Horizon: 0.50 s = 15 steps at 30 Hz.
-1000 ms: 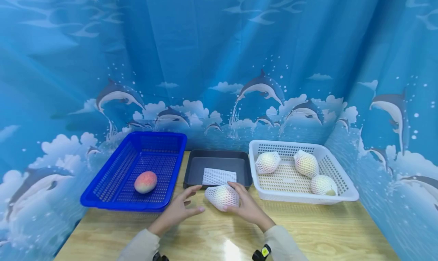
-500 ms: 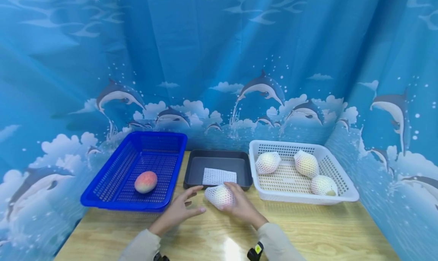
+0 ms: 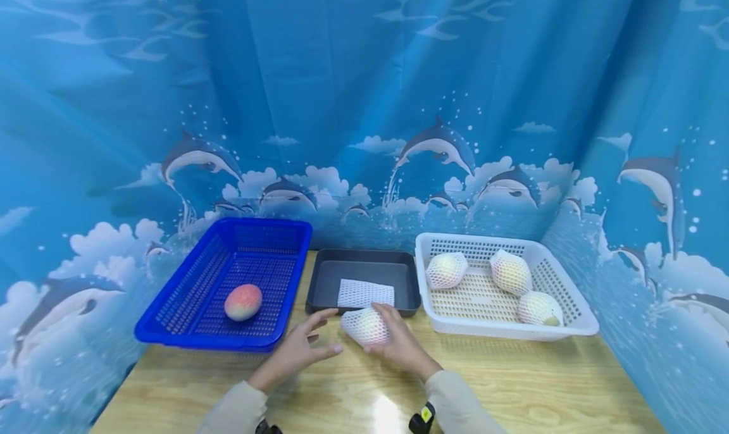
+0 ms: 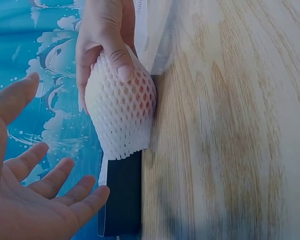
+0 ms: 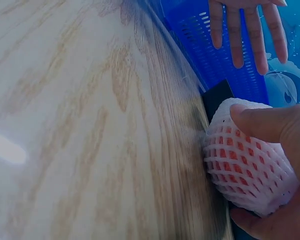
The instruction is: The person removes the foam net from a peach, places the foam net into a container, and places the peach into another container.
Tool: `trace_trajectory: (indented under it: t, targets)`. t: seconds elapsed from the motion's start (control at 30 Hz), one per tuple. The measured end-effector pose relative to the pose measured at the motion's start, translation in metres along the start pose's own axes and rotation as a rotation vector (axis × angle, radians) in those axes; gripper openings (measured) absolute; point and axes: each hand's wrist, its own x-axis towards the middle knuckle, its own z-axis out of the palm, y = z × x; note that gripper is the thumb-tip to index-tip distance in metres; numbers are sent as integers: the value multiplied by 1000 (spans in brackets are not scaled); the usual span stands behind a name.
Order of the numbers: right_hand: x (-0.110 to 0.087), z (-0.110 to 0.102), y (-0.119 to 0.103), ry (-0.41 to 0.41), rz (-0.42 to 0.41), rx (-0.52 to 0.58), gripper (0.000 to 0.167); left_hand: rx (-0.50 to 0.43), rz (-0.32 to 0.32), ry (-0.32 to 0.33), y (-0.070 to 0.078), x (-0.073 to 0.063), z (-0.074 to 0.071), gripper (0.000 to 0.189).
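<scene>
My right hand [image 3: 401, 344] grips a peach in a white foam net [image 3: 366, 328], thumb on the near side, just in front of the dark grey tray [image 3: 364, 264]. In the right wrist view the netted peach [image 5: 250, 160] shows reddish through the mesh. To its left my left hand [image 3: 297, 350] is held with fingers spread and nothing in them. The left wrist view has those spread fingers [image 4: 55, 180] apart from the netted peach [image 4: 122, 105]. A flat white foam net [image 3: 366, 293] lies in the tray.
On the left stands a blue basket [image 3: 149, 333] with one bare peach [image 3: 243, 303] in it. At the right a white basket [image 3: 581, 320] contains three netted fruits, among them a yellowish one [image 3: 510, 272]. A dolphin-print curtain [image 3: 364, 105] hangs behind the wooden table [image 3: 342, 396].
My right hand has shifted slightly left and wrapped further round the netted peach, which has barely moved. The left hand stays about where it was.
</scene>
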Motion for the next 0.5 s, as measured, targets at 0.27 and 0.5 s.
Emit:
trace_trajectory:
  t: [0.27, 0.5]
  targets:
    - [-1, 3, 0, 35, 15, -20, 88, -12, -7, -1, -2, 0, 1, 70]
    - [-3, 2, 1, 79, -13, -37, 84, -14, -4, -5, 0, 1, 1, 70]
